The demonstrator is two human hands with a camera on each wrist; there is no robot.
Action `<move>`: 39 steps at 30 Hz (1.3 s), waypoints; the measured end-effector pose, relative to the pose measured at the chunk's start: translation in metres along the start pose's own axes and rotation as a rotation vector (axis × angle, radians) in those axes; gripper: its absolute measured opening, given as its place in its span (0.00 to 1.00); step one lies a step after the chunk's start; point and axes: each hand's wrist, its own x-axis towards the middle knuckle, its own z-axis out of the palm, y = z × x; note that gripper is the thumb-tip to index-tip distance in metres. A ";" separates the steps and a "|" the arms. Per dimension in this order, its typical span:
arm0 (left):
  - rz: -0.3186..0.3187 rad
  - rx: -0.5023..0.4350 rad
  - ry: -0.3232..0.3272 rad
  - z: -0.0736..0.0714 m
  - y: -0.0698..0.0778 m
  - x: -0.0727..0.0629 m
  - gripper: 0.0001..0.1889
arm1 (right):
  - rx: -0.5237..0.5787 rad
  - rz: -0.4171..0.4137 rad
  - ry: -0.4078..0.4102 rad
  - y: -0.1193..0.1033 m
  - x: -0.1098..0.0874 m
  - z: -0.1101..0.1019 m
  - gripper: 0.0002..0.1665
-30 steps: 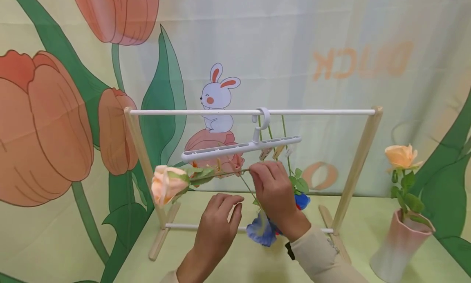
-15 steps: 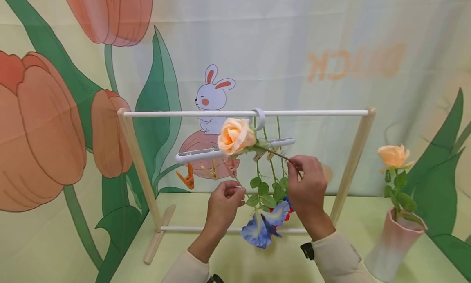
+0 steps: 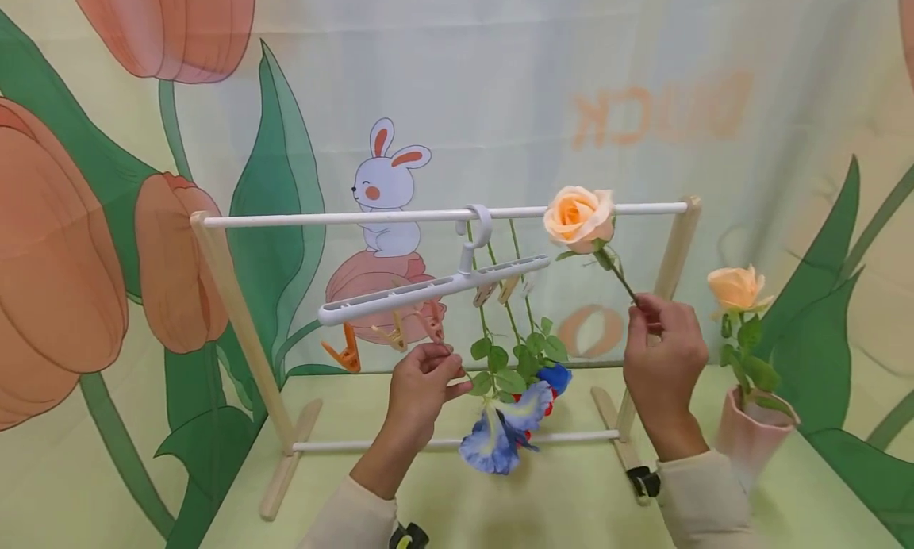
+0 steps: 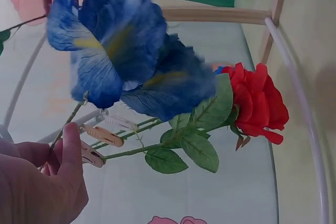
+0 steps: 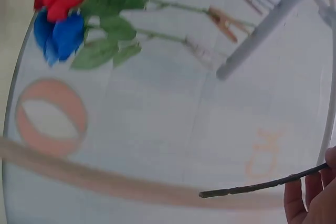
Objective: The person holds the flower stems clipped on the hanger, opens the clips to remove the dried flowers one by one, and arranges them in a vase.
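Observation:
My right hand (image 3: 667,358) pinches the dark stem of a peach rose (image 3: 580,218), its bloom upright near the rack's right end. The stem's bare lower end (image 5: 236,190) shows in the right wrist view. Below the hanger (image 3: 385,301), my left hand (image 3: 421,390) pinches the stem of a blue iris-like flower (image 4: 115,40), whose bloom hangs downward. An orange clothespin (image 3: 348,352), a yellow clothespin (image 3: 391,333) and a pink clothespin (image 3: 432,324) hang from the hanger's left half; the pink one is right above the left fingertips.
Clothespins on the hanger's right half hold upside-down flowers, among them a red rose (image 4: 257,103) and a darker blue flower (image 5: 60,35). The hanger hooks over the white bar (image 3: 300,220) of a wooden rack. A pink-white vase (image 3: 750,438) with another peach rose (image 3: 737,289) stands right.
My right hand has carried the peach rose from the left across to the right and turned its bloom upward. My left hand has risen and now pinches the blue flower's stem.

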 end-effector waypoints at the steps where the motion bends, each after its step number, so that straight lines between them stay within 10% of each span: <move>1: -0.003 -0.006 0.004 0.000 0.000 0.001 0.10 | -0.009 0.017 0.009 0.004 0.003 -0.005 0.07; 16: 0.025 0.050 0.063 -0.013 0.006 0.004 0.10 | -0.236 0.257 0.091 0.071 0.031 -0.089 0.14; 24: 0.026 0.051 0.061 -0.013 0.007 0.006 0.10 | -0.313 0.465 -0.028 0.100 0.017 -0.119 0.19; 39: 0.011 0.095 0.071 -0.017 0.007 0.010 0.10 | -0.263 0.585 0.033 0.072 0.028 -0.107 0.20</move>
